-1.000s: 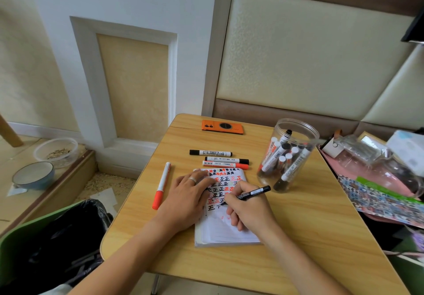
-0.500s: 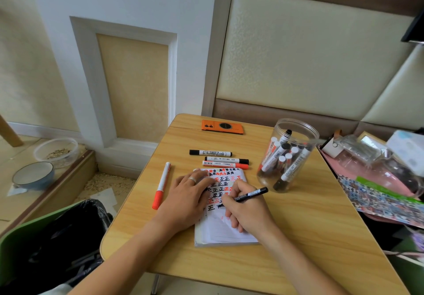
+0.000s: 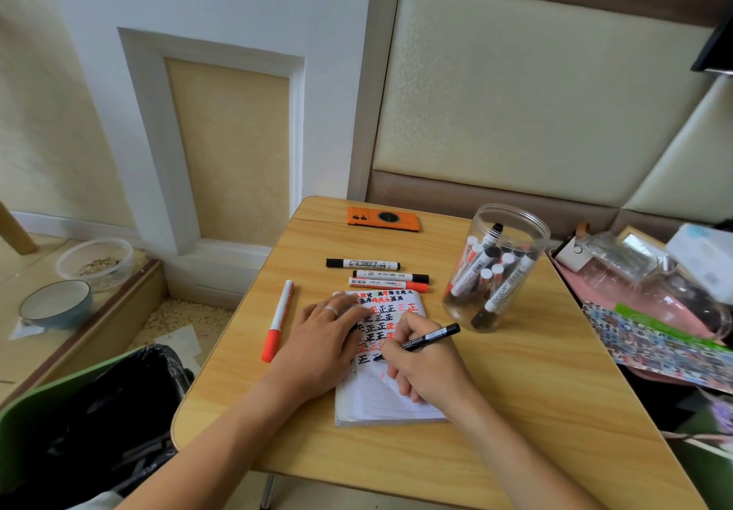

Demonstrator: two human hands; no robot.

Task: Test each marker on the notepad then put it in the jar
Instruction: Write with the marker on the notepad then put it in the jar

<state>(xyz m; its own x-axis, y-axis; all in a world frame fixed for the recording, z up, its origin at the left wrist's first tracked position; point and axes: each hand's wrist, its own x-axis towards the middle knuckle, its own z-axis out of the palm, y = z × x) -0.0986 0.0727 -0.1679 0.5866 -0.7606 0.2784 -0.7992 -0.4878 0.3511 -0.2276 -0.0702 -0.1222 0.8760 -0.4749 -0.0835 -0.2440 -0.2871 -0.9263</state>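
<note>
Four markers remain unsorted on the tabletop (image 3: 515,410) as a person tests a slim black pen (image 3: 430,337) on the notepad (image 3: 380,402). Over the past second the right hand (image 3: 426,366) has drawn the pen's tip leftward and down the page, from the middle of the written rows to a spot just past the last black character, where a fresh dark stroke shows at the tip. That suggests the test mark for this pen is being made or nearly finished, with the drop into the jar (image 3: 496,267) not yet done.

The right hand's fingers (image 3: 400,345) are curled tightly around the pen's lower barrel in a writing grip, the capless tip touching the paper. The left hand (image 3: 321,345) lies flat, fingers straight and together, pressing on the notepad's left half to steady it; a ring shows on one finger. It has not moved in that time.

The clear jar stands upright to the right of the notepad, near but apart from it, already holding a cluster of markers leaning inside. Awaiting their turn, a black marker (image 3: 363,263), a second black-capped marker (image 3: 390,276) and a red-capped marker (image 3: 388,283) lie side by side beyond the notepad, and a red marker (image 3: 277,321) lies to the left of the left hand. An orange phone (image 3: 382,219) rests at the far edge.
</note>
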